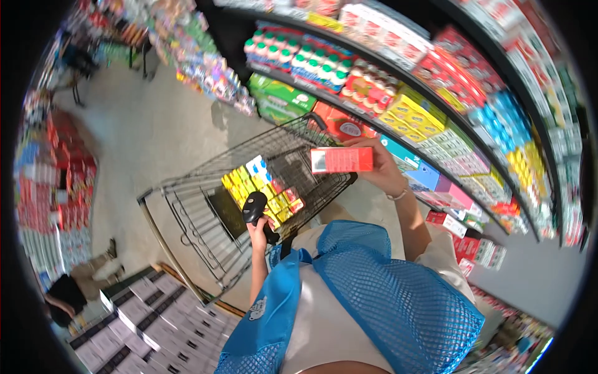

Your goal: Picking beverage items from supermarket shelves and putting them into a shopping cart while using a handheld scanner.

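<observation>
My left hand grips the handle of a black handheld barcode scanner, which is over the near side of a wire shopping cart. Between the fingers of my right hand is a red carton, its printed side panel facing up at me. That carton hangs over the cart's right end, close to the shelves. Inside the cart lie several small yellow cartons, with some white-and-blue cartons and red ones among them.
Store shelves curve along the right, stocked with green-capped bottles and boxed drinks. White boxes are stacked at lower left. A person is beyond them. Red cartons form a display at far left. Grey floor runs between.
</observation>
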### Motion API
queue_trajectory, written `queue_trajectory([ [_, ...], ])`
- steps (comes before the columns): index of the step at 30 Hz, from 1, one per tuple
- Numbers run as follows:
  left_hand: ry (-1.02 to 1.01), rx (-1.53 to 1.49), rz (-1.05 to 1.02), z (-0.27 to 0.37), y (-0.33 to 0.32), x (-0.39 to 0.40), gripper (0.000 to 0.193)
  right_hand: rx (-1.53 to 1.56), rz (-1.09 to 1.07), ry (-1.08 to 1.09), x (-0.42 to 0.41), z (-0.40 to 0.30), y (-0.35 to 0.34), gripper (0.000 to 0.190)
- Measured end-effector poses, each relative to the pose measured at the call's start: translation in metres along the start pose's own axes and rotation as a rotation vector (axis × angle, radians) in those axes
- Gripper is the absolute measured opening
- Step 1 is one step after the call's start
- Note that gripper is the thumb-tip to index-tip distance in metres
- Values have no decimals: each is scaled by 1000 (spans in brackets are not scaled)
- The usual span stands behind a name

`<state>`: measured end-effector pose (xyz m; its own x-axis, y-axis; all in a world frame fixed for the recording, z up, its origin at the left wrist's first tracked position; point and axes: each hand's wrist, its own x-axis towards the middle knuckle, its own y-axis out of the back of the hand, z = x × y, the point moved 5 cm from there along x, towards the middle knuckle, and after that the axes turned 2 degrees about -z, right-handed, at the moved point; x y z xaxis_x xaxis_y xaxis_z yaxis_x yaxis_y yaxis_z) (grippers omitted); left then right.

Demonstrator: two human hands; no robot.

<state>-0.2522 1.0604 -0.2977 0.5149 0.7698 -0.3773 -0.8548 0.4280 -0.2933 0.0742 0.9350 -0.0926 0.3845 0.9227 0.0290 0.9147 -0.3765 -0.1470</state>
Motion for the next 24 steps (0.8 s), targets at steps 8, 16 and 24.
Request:
queue_trajectory([
  [8,-37,104,-125,17,-49,22,27,-173,159,479,-94,-123,12,38],
  [16,-20,87,-258,37,-83,22,26,-186,337,617,-154,-151,4,39],
  [24,-120,269,-882,166,-158,-51,32,-278,409,536,-159,-144,11,42],
])
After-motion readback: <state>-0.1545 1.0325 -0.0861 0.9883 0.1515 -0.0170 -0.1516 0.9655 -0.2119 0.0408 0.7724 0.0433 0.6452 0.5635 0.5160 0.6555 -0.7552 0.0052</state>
